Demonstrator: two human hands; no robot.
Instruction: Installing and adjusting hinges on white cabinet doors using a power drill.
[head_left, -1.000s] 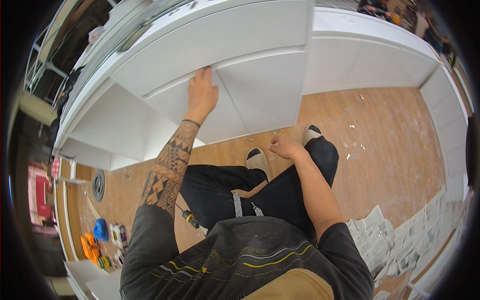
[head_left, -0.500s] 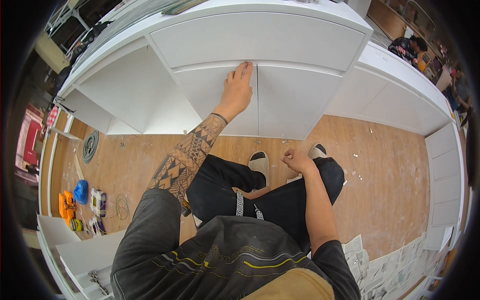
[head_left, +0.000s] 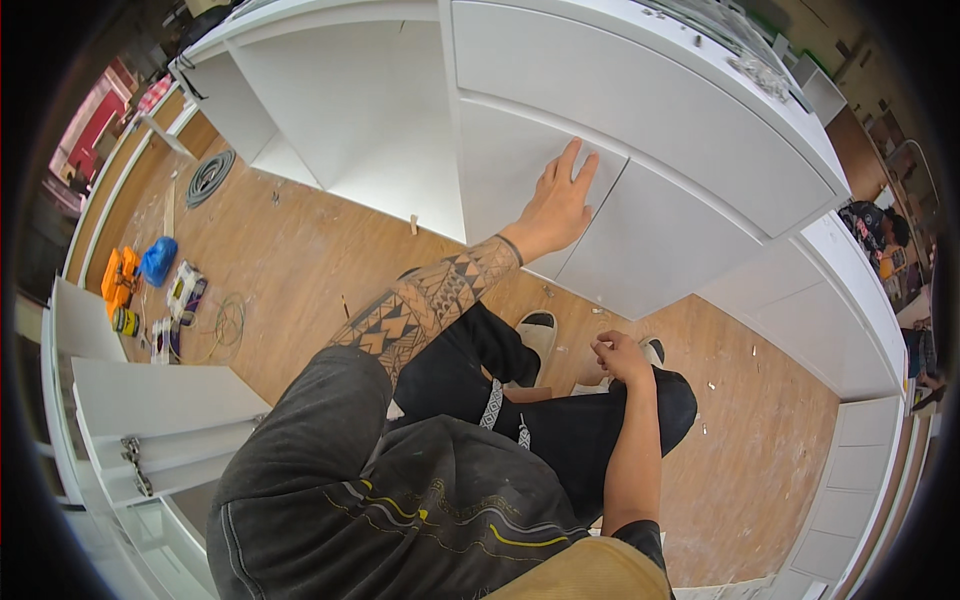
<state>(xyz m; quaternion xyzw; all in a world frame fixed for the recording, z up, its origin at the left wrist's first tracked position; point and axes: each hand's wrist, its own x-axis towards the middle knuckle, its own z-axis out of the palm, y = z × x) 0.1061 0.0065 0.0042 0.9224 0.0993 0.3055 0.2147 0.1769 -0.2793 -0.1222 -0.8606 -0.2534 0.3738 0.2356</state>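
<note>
My left hand [head_left: 557,203] lies with fingers stretched out on the left cabinet door [head_left: 500,150], close to its upper edge. Beside it, across a narrow gap, is the right cabinet door [head_left: 650,235]; both look closed. Above them runs a wide white drawer front [head_left: 640,95], also closed. Over my bent knee hangs my right hand [head_left: 622,357], its fingers curled inward and apart from the cabinet. Whether anything small is inside those fingers is hidden.
An open white compartment [head_left: 345,110] adjoins the doors on the left. A coiled grey hose [head_left: 210,178], a blue bag [head_left: 158,261] and an orange case [head_left: 120,278] lie on the floor. Behind me at left stands a white panel with a hinge [head_left: 135,465]. Another person [head_left: 875,230] is at far right.
My view has turned, so the cabinet appears tilted and farther right. My left hand has slid from the top edge of the left door onto its face. The right hand stays over the knee.
</note>
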